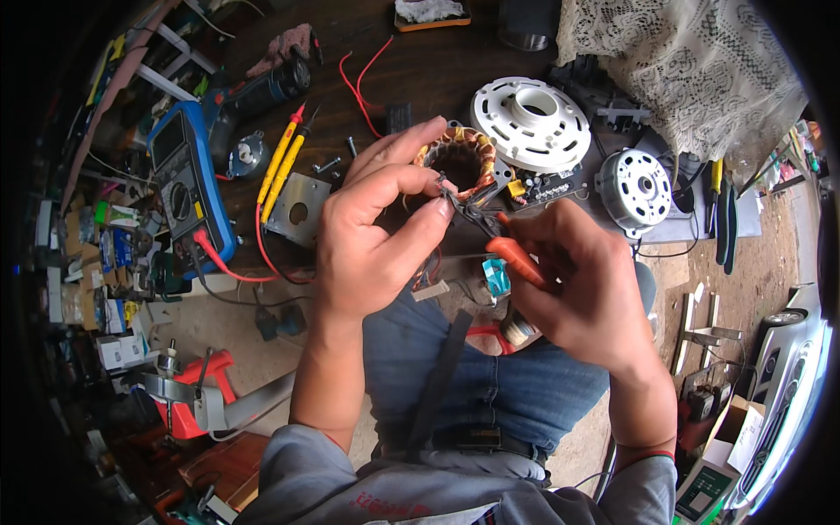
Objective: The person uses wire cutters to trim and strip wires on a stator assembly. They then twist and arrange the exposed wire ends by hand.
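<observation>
My left hand (374, 230) pinches dark wire ends (447, 187) between thumb and index finger, at the near side of a motor stator (485, 149). Its other fingers lie along the stator's left side. The stator is a ring of copper windings with yellowish lacing, and the hand covers part of it. In my right hand (584, 282) are orange-handled pliers (522, 261), their dark jaws at the wires just right of my left fingertips. Whether the jaws grip a wire cannot be told. A slotted white plastic disc (530, 125) lies beyond the stator, next to a circuit board (548, 189).
A blue-framed multimeter (186, 190), yellow test probes (282, 157), a metal plate (298, 209) and a cordless drill (262, 92) lie left on the dark table (361, 46). A silver motor housing (635, 189) stands right, near green-handled pliers (726, 226). Lace cloth (695, 72) hangs at upper right.
</observation>
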A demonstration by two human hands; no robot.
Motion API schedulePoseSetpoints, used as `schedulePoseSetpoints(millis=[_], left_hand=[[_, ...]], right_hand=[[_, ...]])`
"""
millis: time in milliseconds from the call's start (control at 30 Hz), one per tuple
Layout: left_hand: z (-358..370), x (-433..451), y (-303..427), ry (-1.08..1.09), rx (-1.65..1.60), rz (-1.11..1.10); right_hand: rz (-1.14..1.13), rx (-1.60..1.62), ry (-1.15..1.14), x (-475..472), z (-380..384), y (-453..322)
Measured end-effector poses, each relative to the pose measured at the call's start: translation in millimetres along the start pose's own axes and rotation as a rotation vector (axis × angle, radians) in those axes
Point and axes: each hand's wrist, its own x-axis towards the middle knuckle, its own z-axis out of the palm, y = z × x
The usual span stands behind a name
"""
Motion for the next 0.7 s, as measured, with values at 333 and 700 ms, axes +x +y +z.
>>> schedulePoseSetpoints(millis=[333, 700], left_hand=[[5.3, -2.5, 1.6, 0.029, -0.110, -0.069], [-0.4, -7.0, 2.1, 0.018, -0.364, -0.139]], right_hand=[[-0.019, 0.579, 0.184, -1.6, -40.6, -33.6], [-0.253, -0.279, 0.122, -4.0, -27.3, 0.8]])
